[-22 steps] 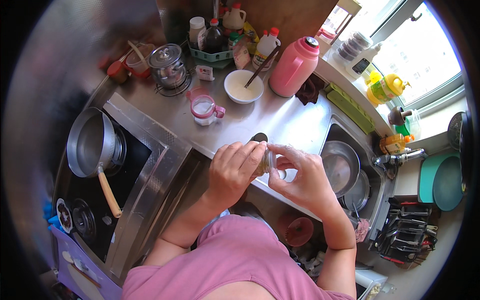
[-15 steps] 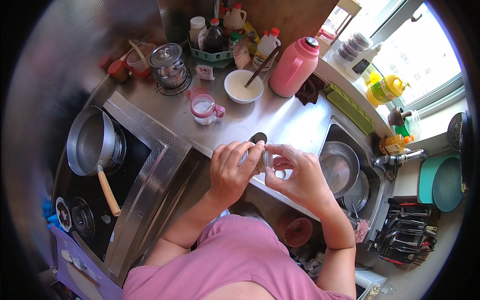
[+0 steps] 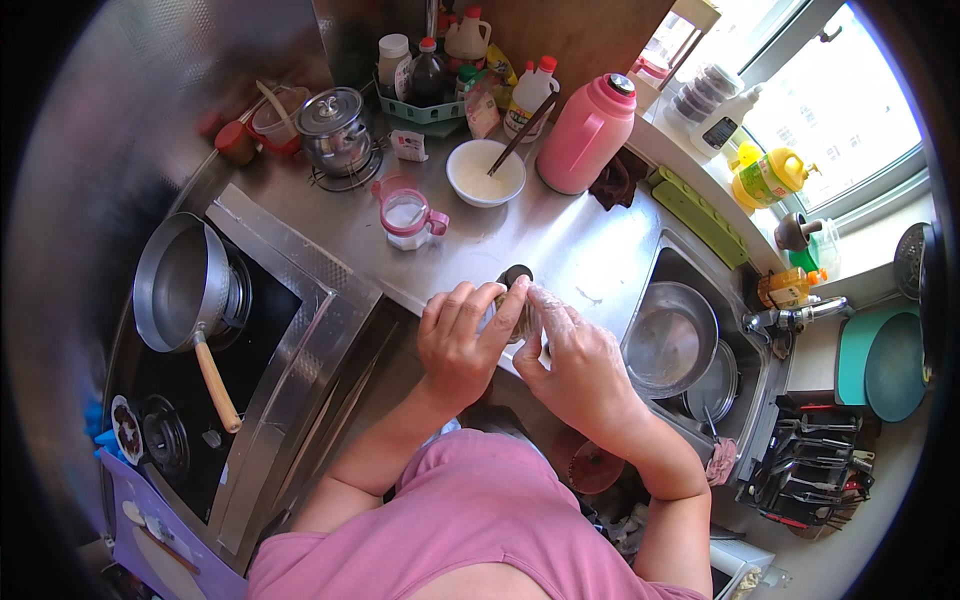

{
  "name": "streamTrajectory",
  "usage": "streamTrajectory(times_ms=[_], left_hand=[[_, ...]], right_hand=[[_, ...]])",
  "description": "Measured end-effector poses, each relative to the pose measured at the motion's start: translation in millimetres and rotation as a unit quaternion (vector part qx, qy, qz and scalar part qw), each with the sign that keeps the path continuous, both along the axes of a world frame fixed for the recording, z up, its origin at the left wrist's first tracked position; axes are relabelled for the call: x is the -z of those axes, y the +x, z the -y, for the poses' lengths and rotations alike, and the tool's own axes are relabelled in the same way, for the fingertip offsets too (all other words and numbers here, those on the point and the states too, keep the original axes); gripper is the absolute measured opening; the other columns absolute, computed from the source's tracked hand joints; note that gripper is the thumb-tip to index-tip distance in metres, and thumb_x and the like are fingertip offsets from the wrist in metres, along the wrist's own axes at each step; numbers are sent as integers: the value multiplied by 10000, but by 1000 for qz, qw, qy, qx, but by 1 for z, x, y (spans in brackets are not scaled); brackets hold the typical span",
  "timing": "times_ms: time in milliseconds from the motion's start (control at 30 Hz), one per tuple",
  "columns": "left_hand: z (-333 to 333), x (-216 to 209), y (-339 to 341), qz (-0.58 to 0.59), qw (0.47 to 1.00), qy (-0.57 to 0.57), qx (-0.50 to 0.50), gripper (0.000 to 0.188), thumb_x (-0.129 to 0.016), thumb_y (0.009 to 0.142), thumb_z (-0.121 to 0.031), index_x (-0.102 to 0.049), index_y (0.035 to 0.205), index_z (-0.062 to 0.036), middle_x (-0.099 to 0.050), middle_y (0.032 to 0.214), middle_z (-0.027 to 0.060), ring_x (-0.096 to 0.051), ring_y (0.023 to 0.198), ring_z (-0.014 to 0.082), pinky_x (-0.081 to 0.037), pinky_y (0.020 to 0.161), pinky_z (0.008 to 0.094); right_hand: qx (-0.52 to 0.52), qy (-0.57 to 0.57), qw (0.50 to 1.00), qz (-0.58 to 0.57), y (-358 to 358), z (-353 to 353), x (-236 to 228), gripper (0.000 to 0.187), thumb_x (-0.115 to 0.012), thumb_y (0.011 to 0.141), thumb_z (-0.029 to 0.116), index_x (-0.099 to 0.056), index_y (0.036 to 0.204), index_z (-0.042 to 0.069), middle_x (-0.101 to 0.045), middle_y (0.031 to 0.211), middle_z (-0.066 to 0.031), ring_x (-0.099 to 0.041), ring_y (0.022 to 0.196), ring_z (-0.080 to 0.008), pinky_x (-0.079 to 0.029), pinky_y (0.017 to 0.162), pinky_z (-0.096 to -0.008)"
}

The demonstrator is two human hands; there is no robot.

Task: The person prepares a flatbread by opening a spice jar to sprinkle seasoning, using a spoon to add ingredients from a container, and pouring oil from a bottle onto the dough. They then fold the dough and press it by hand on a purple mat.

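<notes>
In front of my body, over the counter's front edge, my left hand (image 3: 462, 340) is wrapped round a small glass jar (image 3: 521, 322), held tilted. The fingers hide most of it. My right hand (image 3: 575, 352), whitish with a powder or paste on the fingers, has its fingertips drawn together against the jar's right end. Whether they pinch anything there is hidden. Just beyond my fingertips shows a dark round cap-like piece (image 3: 516, 273). Farther off are a white bowl (image 3: 487, 201) of pale mixture with dark chopsticks (image 3: 525, 132) in it, and a pink-handled jar of white grains (image 3: 407, 222).
A pink thermos (image 3: 585, 140) stands right of the bowl. At left, a wok (image 3: 185, 285) with a wooden handle sits on the stove. The sink (image 3: 655, 262) at right holds metal pans (image 3: 672, 342). A lidded pot (image 3: 335, 130) and a bottle basket (image 3: 425, 112) stand behind.
My right hand has turned and moved slightly left and down, its fingers straightening and coming together at the jar's end. My left hand stays almost still with the jar.
</notes>
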State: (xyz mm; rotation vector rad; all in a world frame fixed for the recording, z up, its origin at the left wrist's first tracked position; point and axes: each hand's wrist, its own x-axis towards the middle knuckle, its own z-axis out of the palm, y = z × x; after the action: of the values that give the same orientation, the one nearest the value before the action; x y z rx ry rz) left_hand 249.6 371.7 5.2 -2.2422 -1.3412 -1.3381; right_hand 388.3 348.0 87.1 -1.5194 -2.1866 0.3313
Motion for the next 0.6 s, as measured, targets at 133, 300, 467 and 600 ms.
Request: streamTrajectory(times_ms=[133, 300, 467, 600], left_hand=[[1, 3, 6, 6, 1000, -9, -20, 389, -621, 804, -181, -682, 1187, -161, -614, 1003, 17, -601, 922, 208, -446, 810, 349], [1, 14, 12, 11, 999, -29, -37, 390, -593, 828, -294, -690, 1176, -149, -618, 1008, 25, -603, 929, 226, -444, 831, 373], [2, 11, 17, 55, 996, -63, -17, 439, -717, 715, -178, -689, 1151, -134, -622, 995, 32, -607, 921, 239, -453, 819, 381], [-4, 14, 19, 120, 987, -103, 2, 557, -781, 615, -69, -673, 1158, -128, -619, 985, 24, -608, 928, 231, -453, 807, 365]], right_hand=[[-1, 17, 999, 43, -2, 1, 8, 500, -583, 819, 106, -474, 1270, -80, -596, 1161, -234, -662, 893, -350, -564, 723, -390], [-4, 16, 996, 85, -3, 0, 13, 504, -581, 834, 106, -460, 1274, -108, -585, 1197, -253, -668, 905, -334, -564, 729, -383], [14, -28, 996, 87, 3, -4, 14, 530, -582, 832, 82, -447, 1321, -70, -598, 1176, -251, -662, 872, -354, -558, 735, -392], [-20, -36, 999, 1, 12, -11, 12, 511, -548, 850, 35, -457, 1349, -27, -624, 1116, -260, -655, 861, -394, -553, 749, -402]])
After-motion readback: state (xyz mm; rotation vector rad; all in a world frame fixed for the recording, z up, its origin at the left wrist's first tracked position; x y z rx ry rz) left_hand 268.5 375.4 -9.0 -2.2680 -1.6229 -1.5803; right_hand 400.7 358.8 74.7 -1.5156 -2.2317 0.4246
